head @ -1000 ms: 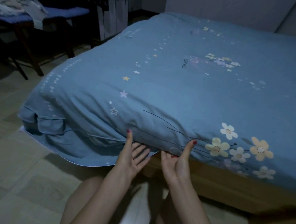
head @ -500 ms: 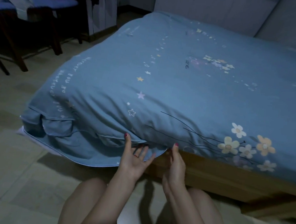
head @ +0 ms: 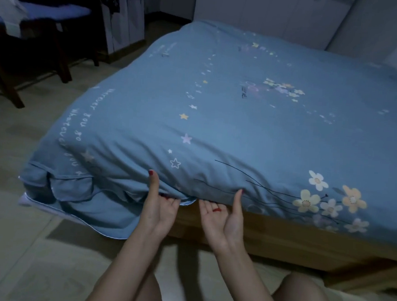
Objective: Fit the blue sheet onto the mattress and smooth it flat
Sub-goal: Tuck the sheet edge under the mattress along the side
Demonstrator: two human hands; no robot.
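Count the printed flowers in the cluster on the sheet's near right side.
7 clear: white one on top, two cream-orange, one white between them, one at the right, two faint lower ones. More may hide in the dim fold.

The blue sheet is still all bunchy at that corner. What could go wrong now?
The loose corner hangs down toward the floor, so it could drag there. The left hand and right hand are tucking the blue sheet under the edge; creases beside them may get trapped under it.
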